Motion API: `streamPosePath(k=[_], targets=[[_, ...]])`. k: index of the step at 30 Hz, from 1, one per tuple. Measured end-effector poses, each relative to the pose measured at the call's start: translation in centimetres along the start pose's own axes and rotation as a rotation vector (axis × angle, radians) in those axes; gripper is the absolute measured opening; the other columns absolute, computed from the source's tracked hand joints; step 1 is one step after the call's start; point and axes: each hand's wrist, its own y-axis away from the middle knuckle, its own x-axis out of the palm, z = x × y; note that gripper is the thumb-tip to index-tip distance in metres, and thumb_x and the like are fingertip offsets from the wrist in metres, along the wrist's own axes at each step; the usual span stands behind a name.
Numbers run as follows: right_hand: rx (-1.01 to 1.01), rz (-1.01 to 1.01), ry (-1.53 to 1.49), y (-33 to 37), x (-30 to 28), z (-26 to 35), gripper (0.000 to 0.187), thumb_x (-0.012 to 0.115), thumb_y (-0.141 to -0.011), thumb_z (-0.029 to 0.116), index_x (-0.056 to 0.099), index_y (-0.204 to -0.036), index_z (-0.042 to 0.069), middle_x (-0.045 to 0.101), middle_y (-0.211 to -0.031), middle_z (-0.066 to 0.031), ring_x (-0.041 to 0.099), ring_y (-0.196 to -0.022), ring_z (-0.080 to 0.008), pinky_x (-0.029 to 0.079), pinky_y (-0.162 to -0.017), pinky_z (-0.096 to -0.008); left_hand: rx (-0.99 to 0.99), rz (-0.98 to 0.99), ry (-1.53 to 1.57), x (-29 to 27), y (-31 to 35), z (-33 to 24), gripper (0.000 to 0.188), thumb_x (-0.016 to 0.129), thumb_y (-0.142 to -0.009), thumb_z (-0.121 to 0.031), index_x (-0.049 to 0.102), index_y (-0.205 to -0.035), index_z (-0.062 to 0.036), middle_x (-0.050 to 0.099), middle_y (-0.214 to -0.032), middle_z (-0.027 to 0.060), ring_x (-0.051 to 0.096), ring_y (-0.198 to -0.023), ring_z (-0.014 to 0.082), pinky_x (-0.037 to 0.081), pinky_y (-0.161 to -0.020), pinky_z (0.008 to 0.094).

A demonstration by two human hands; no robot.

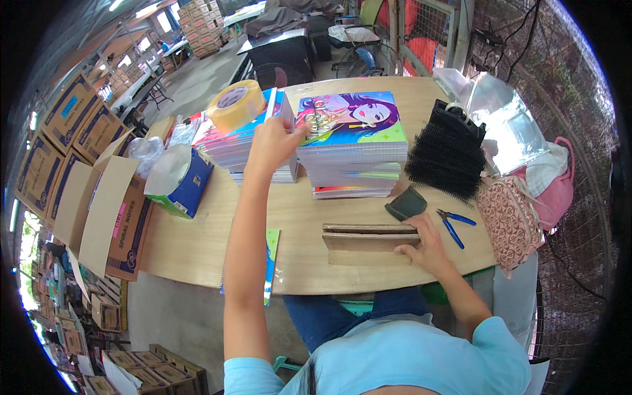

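Books [359,118] rise in one tall stack on the far part of the surface [299,260], a brightly illustrated cover on top. At least one more stack [224,148] stands to its left, partly hidden by the forearm of a person in a light blue shirt, with one roll of yellow tape [227,118] resting on it. The left grip [278,137] is at the near-left side of the taller stack, thumb at the top cover's edge; whether it has closed on a book cannot be told. The right grip [424,245] is clasped around the right end of one brown block [359,245] at the near edge.

One further book [272,250] lies under the left forearm, jutting past the edge. Just beyond the block sits one dark green piece [405,204]; one pair of blue-handled cutters [452,227] lies right of the right grip. Farther out are one black bristly bundle [442,148], one patterned pouch [510,220] and, at left, one blue-and-green box [187,181].
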Motion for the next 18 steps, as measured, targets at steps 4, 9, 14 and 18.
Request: streamPosePath(k=[4, 9, 14, 18], targets=[[0.061, 0.025, 0.032, -0.2, -2.2, 1.7, 0.075, 0.087, -0.057, 0.018, 0.054, -0.124, 0.007, 0.051, -0.111, -0.0162, 0.054, -0.103, -0.0332, 0.048, -0.087, -0.0379, -0.074, 0.086, 0.113, 0.0, -2.0, 1.0, 0.033, 0.078, -0.076, -0.025, 0.065, -0.08, 0.0053, 0.066, -0.073, 0.0239, 0.066, -0.07, 0.0372, 0.051, -0.066, 0.044], [0.024, -0.337, -0.051, -4.8, -5.3, 1.2, 0.092, 0.089, -0.058, 0.025, 0.045, -0.136, 0.006, 0.044, -0.131, -0.0175, 0.047, -0.121, -0.0318, 0.043, -0.098, -0.0421, 0.191, -0.361, 0.127, -3.4, 2.5, -3.8, 0.021, 0.067, -0.081, -0.001, 0.049, -0.092, 0.0016, 0.059, -0.082, 0.0157, 0.063, -0.078, 0.0259, 0.049, -0.07, 0.0369], [-0.116, -0.198, -0.724, -11.9, -6.3, 8.4, 0.071, 0.079, -0.075, 0.014, 0.044, -0.136, 0.001, 0.059, -0.121, -0.0137, 0.057, -0.114, -0.0243, 0.046, -0.098, -0.0371, 0.2, -0.327, 0.947, -2.9, 11.8, -4.0, 0.036, 0.064, -0.081, 0.009, 0.05, -0.113, 0.0007, 0.06, -0.102, 0.005, 0.059, -0.086, 0.0123, 0.048, -0.078, 0.026], [-0.141, 0.052, -0.368, -12.0, 0.2, 10.7, 0.014, 0.069, -0.081, 0.009, 0.065, -0.09, -0.001, 0.065, -0.074, -0.0184, 0.065, -0.073, -0.0335, 0.049, -0.068, -0.0378, -0.141, -0.17, 1.038, 2.8, 16.3, 6.0, 0.032, 0.067, -0.083, 0.004, 0.057, -0.113, -0.001, 0.066, -0.102, 0.0064, 0.062, -0.093, 0.0137, 0.047, -0.086, 0.0276]])
